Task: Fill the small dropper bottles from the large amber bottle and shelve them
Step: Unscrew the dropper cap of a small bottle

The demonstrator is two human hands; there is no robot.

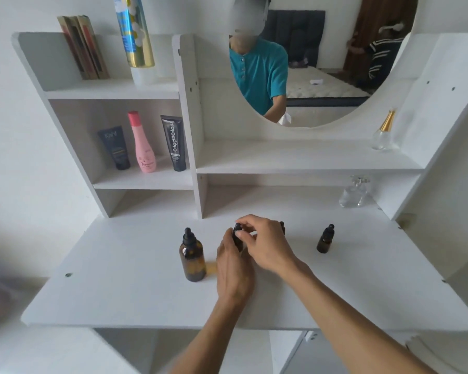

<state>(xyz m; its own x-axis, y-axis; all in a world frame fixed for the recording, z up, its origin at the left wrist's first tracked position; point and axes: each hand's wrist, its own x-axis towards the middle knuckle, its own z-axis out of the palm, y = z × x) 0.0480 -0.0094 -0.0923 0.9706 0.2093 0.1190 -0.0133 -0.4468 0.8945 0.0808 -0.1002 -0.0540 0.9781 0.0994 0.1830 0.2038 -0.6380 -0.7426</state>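
Your left hand (231,268) is gripping a small dark dropper bottle (237,240) at mid-bench (119,292) while your right hand (265,242) is pinching its cap; the large amber glass bottle (191,257) is standing just left.

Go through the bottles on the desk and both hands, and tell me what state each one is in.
large amber bottle: upright, dropper cap on
held small bottle: cap on, mostly hidden
left hand: grips its body
right hand: fingers pinch its cap
right small bottle: upright, capped, untouched
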